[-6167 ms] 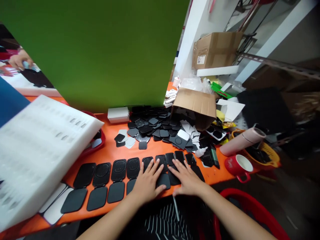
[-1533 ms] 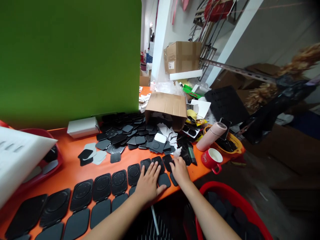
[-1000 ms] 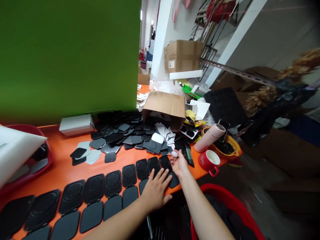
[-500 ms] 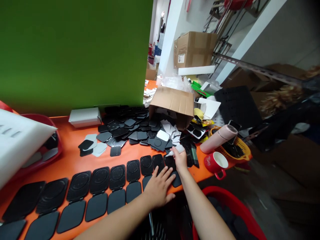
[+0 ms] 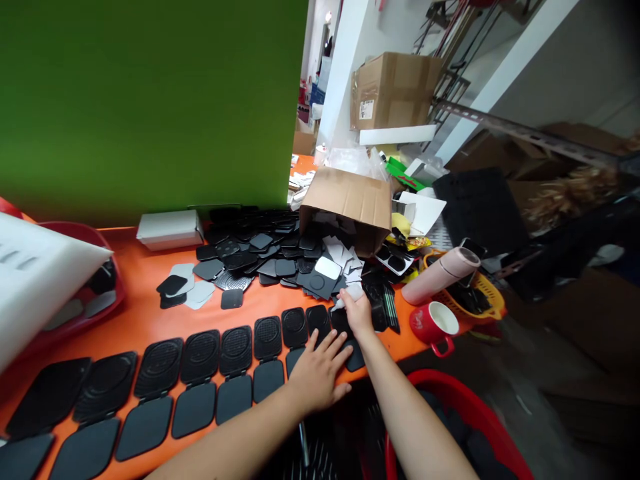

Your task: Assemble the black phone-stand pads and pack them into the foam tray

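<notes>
My right hand is closed around a small white squeeze bottle. Its nozzle points down and left at the last black hinged case of a long row. With fingers spread, my left hand lies flat over the lower halves of the cases beside it. Each case lies unfolded, a ridged upper half joined to a smooth grey lower half. Whether the nozzle touches the case is too small to tell.
Behind the row lie a heap of black plates and an open cardboard box. To the right stand a pink flask, a red mug and a yellow basket. A red tub sits below the orange table's edge.
The bottle and my right hand have shifted very slightly, and the nozzle stays over the same end case. My left hand keeps its place. The view has moved a little.
</notes>
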